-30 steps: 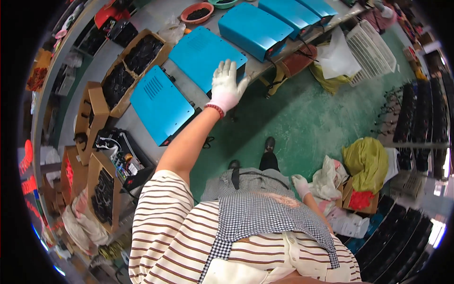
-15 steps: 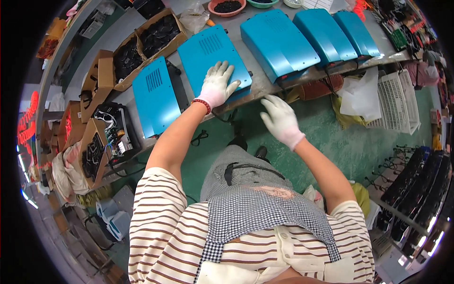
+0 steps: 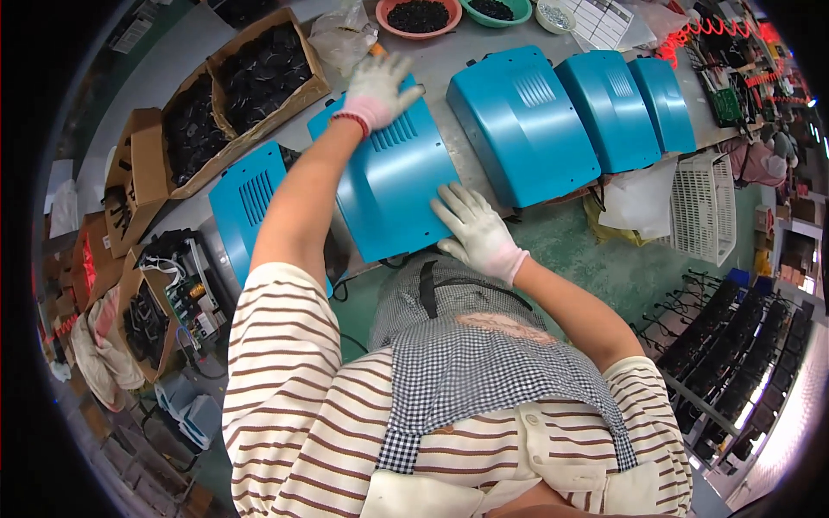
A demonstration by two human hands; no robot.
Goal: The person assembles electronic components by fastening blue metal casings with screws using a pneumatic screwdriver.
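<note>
A blue vented housing lies in front of me, its near end reaching over the table's front edge. My left hand, in a white glove with a red bead bracelet at the wrist, lies across its far end with fingers spread. At the near right side, my right hand, gloved too, touches the housing's edge with its fingers stretched out. Left of it is another blue housing, partly hidden by my left forearm. Three more stand to the right, the closest being a large blue housing.
Behind on the left, a cardboard box holds black parts. An open electronic unit sits at the left end. Bowls of small parts, such as the red bowl, line the back. A white crate and a rack of black units are on the right.
The housing before me has come toward me, past the table's edge. My left hand has shifted to its far end. My right hand has moved from the air to its near right edge.
</note>
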